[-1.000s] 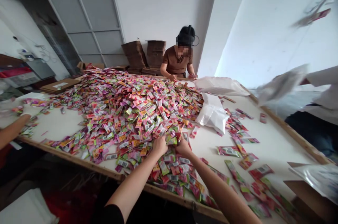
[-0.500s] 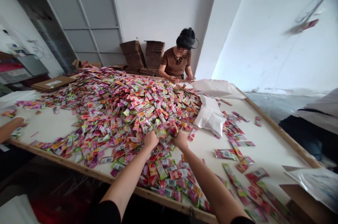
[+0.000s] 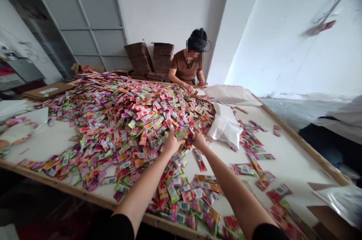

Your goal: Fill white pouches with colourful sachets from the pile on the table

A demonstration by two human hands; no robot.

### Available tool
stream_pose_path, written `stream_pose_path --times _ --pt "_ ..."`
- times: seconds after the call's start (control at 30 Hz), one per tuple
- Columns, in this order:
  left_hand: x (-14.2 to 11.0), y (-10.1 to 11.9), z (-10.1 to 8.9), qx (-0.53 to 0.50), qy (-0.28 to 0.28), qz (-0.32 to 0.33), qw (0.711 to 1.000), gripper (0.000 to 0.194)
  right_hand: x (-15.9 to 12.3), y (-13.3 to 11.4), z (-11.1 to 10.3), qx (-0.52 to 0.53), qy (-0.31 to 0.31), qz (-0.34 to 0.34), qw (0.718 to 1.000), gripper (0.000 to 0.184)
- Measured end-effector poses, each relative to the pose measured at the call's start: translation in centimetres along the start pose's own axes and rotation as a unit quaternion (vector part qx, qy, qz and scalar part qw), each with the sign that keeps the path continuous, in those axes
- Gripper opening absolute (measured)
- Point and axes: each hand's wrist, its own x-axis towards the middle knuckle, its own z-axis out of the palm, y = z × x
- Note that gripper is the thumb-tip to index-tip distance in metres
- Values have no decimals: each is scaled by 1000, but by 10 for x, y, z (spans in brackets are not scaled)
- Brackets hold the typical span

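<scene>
A big heap of small colourful printed sachets [image 3: 147,108] covers the middle and left of the white tabletop. Both of my hands reach out over its front right side. My left hand [image 3: 172,143] is curled, its thumb against a few green and pink sachets [image 3: 181,134] that stand between my hands. From the other side, the fingers of my right hand [image 3: 199,140] close on the reddish end of this small bunch. How many sachets I hold is hard to make out. A white plastic bag [image 3: 225,125] lies just right of my right hand.
Clear bags [image 3: 233,94] lie flat at the back right. Loose sachets [image 3: 244,169] are strewn on the right. An open carton [image 3: 330,210] stands front right. Across the table a person [image 3: 188,64] handles sachets; another person's hand [image 3: 4,144] is at far left.
Both hands have risen slightly from the heap, a few sachets now between them. The left hand has moved right, nearer the right hand. At far left, a white sheet has appeared.
</scene>
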Motion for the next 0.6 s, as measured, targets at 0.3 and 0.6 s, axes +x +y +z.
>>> stream_pose_path --times 0.3,0.6 --pt "-21 -35 -6 47 -27 39 998 30 -47 37 -1 -37 -6 57 998 45" --pt "45 -31 -58 63 -44 154 985 11 -44 16 -16 17 -98 23 995 13"
